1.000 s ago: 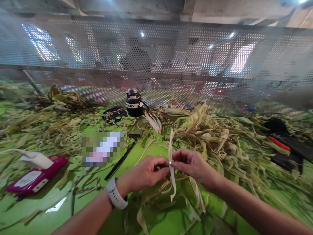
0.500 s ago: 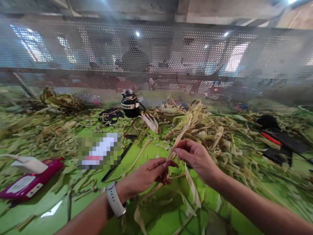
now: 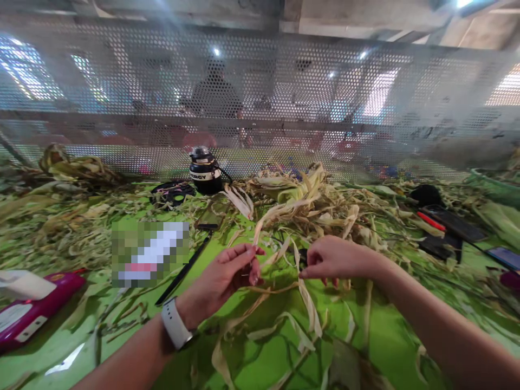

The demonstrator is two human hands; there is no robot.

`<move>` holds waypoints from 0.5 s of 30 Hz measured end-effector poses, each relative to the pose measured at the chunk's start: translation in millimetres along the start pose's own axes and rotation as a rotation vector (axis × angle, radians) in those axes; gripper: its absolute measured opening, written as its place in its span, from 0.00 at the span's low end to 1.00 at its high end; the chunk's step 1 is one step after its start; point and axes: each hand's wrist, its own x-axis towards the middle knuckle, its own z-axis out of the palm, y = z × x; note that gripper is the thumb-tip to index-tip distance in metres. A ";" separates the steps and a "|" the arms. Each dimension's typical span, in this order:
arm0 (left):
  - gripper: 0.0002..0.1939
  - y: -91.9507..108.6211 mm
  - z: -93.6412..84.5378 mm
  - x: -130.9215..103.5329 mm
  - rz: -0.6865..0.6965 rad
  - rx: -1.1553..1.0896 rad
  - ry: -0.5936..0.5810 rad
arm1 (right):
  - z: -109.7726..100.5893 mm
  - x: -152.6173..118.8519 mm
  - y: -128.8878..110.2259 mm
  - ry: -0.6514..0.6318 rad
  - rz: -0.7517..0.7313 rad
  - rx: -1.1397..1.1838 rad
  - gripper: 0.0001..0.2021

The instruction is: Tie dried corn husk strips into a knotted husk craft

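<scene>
Half a second earlier both your hands had been on the long husk strip (image 3: 270, 215); now your right hand (image 3: 335, 261) had come off it and moved to the right, so that your left hand (image 3: 225, 276) alone held it. The thumb and forefinger of your left hand pinched the near end, and from there the strip rose and curved towards the husk pile (image 3: 312, 187), where its far end was lost among the other husks. Your right hand was bent down with its fingers curled, just beside a hanging strip (image 3: 311, 309); whether it pinched that strip, you could not have told from this view. With only one end gripped, the long strip lay slack rather than drawn tight. Around you, loose husks covered much of the green surface (image 3: 244, 369), and the scraps below and between your hands looked likely to tangle with whatever you pulled. A thin black stick (image 3: 184, 266) lay just beside your left wrist, which wore a white watch (image 3: 176, 324). Farther left was a magenta box (image 3: 60, 290); a black jar (image 3: 205, 173) stood upright near the perforated screen (image 3: 276, 81), and a phone (image 3: 506, 255) lay at the far right.
</scene>
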 end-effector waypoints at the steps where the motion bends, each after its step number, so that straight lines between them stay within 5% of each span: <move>1: 0.07 0.3 -0.6 0.4 0.008 -0.017 0.030 | 1.5 -0.6 -0.1 0.003 0.012 -0.114 0.18; 8: 0.07 -1.3 -2.8 2.2 0.011 -0.001 0.058 | 23.3 9.8 -10.8 -0.018 0.070 -0.133 0.11; 15: 0.07 2.5 -2.1 2.3 0.050 -0.022 0.086 | 11.4 7.6 0.8 -0.120 0.136 0.152 0.05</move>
